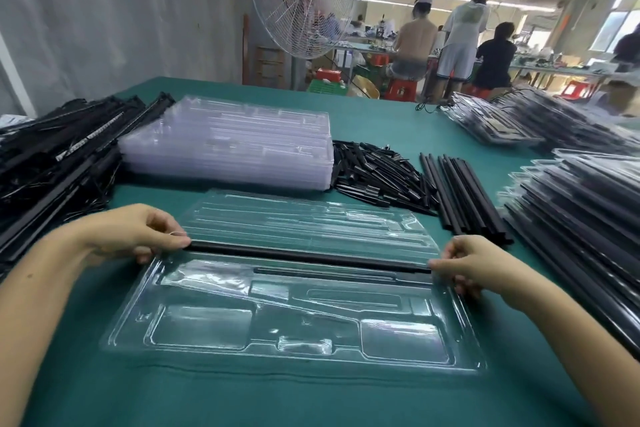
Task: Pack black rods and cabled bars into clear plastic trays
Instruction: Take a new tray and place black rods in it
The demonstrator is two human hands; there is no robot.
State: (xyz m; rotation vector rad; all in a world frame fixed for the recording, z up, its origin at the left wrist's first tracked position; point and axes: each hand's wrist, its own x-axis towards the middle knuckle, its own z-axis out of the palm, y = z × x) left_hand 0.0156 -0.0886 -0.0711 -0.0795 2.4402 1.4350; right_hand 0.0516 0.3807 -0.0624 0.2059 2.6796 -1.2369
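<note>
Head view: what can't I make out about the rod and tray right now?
- Ends of the black rod: head view, covered by the left hand and right hand.
- Whether the rod sits in its slot: head view, glare on the clear tray.
- The packed trays at right: head view, cut off by the frame edge.

Your desk (311, 402) is covered in green cloth. Directly in front of you an open clear tray (207, 326) lies flat on it. Behind that sits a stack of empty trays (235, 146), with a pile of cabled bars (59, 163) on its left. On the stack's right you have a heap of short black pieces (377, 173), then a row of long black rods (460, 194). Packed trays (581, 204) are stacked along your right side.
</note>
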